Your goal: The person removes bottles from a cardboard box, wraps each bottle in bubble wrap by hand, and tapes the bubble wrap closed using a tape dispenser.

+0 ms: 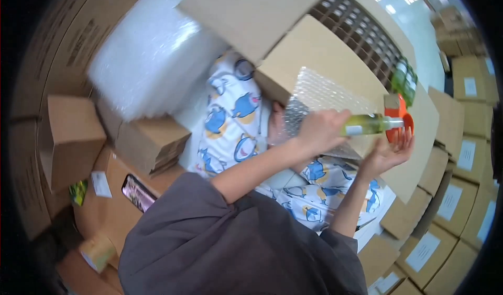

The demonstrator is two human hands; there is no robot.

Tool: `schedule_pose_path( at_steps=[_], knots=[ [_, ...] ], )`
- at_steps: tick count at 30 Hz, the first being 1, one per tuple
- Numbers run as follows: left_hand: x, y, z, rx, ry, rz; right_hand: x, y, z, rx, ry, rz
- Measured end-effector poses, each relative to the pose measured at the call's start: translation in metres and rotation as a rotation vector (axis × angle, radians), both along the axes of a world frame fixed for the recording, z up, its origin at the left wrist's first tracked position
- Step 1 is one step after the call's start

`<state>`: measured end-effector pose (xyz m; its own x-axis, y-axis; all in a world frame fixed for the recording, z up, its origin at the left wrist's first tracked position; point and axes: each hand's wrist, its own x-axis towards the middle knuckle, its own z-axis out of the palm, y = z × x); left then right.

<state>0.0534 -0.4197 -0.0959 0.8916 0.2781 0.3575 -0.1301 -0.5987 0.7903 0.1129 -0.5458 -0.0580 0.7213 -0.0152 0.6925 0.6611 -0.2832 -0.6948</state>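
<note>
My left hand is wrapped round a bottle of yellow-green liquid that lies sideways, its clear cap pointing right. Just beyond and below the cap, my right hand has its fingers spread and holds nothing. Bubble wrap lies under and behind my left hand, across a cardboard surface. An orange tape dispenser is behind the bottle's cap, close to my right fingertips.
A large bubble wrap roll stands upper left. An open carton with dividers is at the top, with green bottles at its corner. Labelled boxes are stacked right. A phone lies lower left.
</note>
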Motion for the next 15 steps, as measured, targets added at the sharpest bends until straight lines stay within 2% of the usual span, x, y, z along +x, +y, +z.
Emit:
schedule_pose_path(
  at_steps=[1,3,4,7,8,11,12,14,15],
  knots=[
    [0.003,0.006,0.0,0.007,-0.003,-0.036,-0.003,-0.002,0.003,-0.297,-0.286,0.002],
    [0.008,0.015,-0.001,0.179,0.017,-0.047,-0.007,-0.01,0.018,-0.992,-0.356,0.078],
    [0.009,0.019,-0.001,0.19,0.021,-0.077,-0.004,-0.013,0.015,-0.986,-0.335,0.053],
    [0.016,0.031,0.005,0.437,0.084,-0.091,0.023,-0.009,0.006,-1.156,-0.352,0.249],
    [0.016,0.033,0.008,0.443,0.085,-0.1,0.028,-0.008,0.004,-1.151,-0.345,0.241],
    [0.008,0.038,0.018,0.676,-0.166,0.236,0.037,0.006,-0.002,-0.945,-0.215,0.41],
    [0.001,0.04,0.014,0.681,-0.165,0.235,0.041,0.008,-0.003,-0.941,-0.214,0.409],
    [-0.019,0.039,-0.001,0.603,-0.411,0.303,0.045,0.013,-0.004,-0.846,-0.116,0.456],
    [-0.025,0.039,-0.008,0.607,-0.406,0.301,0.047,0.017,-0.006,-0.796,-0.066,0.479]
  ],
)
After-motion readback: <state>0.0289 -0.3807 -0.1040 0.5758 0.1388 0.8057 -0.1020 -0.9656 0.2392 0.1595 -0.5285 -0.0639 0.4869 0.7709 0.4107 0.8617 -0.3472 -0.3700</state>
